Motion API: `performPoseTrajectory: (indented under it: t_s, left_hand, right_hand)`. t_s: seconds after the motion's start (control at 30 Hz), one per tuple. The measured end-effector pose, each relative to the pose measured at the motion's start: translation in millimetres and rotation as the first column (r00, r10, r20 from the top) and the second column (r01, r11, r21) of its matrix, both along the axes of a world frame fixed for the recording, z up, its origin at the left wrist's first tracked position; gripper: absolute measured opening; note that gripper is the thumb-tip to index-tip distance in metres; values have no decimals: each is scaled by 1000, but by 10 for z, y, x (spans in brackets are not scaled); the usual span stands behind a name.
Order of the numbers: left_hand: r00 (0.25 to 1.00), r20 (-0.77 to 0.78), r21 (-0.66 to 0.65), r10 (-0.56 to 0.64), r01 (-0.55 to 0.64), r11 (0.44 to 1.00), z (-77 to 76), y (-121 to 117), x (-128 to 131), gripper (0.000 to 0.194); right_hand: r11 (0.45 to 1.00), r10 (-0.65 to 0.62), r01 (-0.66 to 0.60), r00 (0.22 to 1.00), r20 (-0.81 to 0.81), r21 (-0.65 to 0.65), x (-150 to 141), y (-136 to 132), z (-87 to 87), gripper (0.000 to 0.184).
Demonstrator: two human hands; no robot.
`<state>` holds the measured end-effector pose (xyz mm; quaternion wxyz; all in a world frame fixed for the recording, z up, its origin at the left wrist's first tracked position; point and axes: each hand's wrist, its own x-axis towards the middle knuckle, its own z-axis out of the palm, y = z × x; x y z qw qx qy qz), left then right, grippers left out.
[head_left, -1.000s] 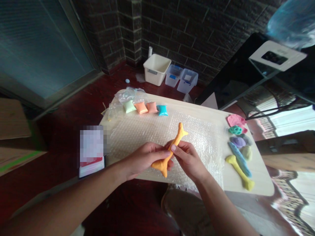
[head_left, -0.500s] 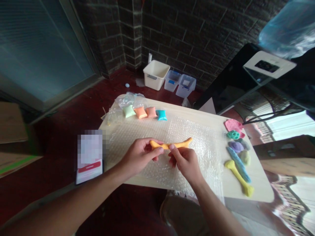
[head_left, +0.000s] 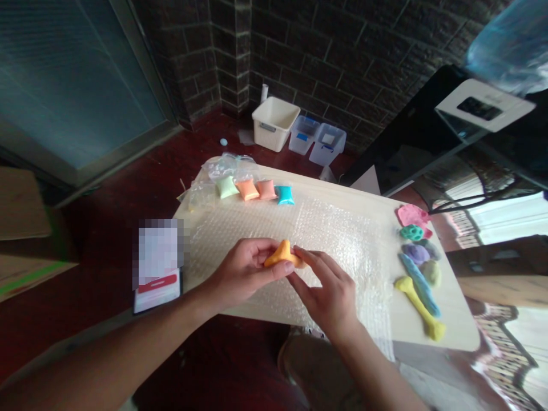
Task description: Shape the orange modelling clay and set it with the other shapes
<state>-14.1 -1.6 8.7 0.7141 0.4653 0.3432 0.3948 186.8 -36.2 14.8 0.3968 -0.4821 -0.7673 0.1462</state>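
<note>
My left hand [head_left: 245,271] pinches one end of an orange clay piece [head_left: 280,254] between thumb and fingers, above a sheet of bubble wrap [head_left: 342,240] on a small pale table [head_left: 454,319]. My right hand [head_left: 329,288] lies over the rest of the clay with fingers stretched out and pressed against it, hiding most of it. Both hands are near the table's front edge.
Several small clay packets [head_left: 254,189] in green, orange and blue lie at the table's far left by a clear bag [head_left: 222,168]. Finished clay shapes [head_left: 417,268] line the right side. A card [head_left: 156,288] hangs off the left. Plastic bins [head_left: 274,123] stand on the floor beyond.
The orange clay went from a long stick held up, to lying level, to being folded short. My right hand opened and flattened over it.
</note>
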Motion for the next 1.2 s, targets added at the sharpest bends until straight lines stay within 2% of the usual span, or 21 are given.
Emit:
performPoseTrajectory:
  t_s: [0.1, 0.17, 0.27, 0.37, 0.47, 0.63, 0.77, 1.0, 1.2]
  left_hand:
    - [999, 38, -30, -22, 23, 999, 45, 5, -15, 38]
    - [999, 29, -26, -14, 15, 1000, 44, 11, -14, 38]
    - [999, 7, -6, 48, -48, 999, -18, 4, 27, 32]
    - [997, 38, -8, 74, -73, 997, -89, -16, 95, 31]
    - [997, 72, -26, 38, -37, 999, -106, -28, 141, 30]
    - [998, 65, -49, 25, -22, 999, -87, -33, 138, 29]
    - [997, 67, -86, 23, -17, 996, -81, -60, 132, 24]
    - [999, 47, -105, 12, -7, 994, -32, -93, 151, 33]
    - [999, 20, -108, 26, -23, 994, -89, -84, 146, 34]
  right_hand:
    - [999, -44, 44, 999, -15, 1, 28, -30, -2, 25]
    - [995, -92, 89, 993, -69, -44, 44, -61, 14, 20]
    - [968, -146, 94, 965, -219, -233, 44, -69, 18, 16]
    - [931, -154, -11, 895, -419, -365, 14, -19, -14, 16]
    - [925, -129, -100, 824, -552, -366, -30, 42, -42, 14]
    - [881, -113, -227, 751, -650, -416, -70, 73, -58, 13]
    - [857, -165, -268, 667, -727, -440, -48, 76, -114, 4]
    - [806, -150, -360, 645, -750, -470, -32, 73, -160, 10]
    - [851, -179, -293, 619, -765, -436, -45, 107, -154, 7]
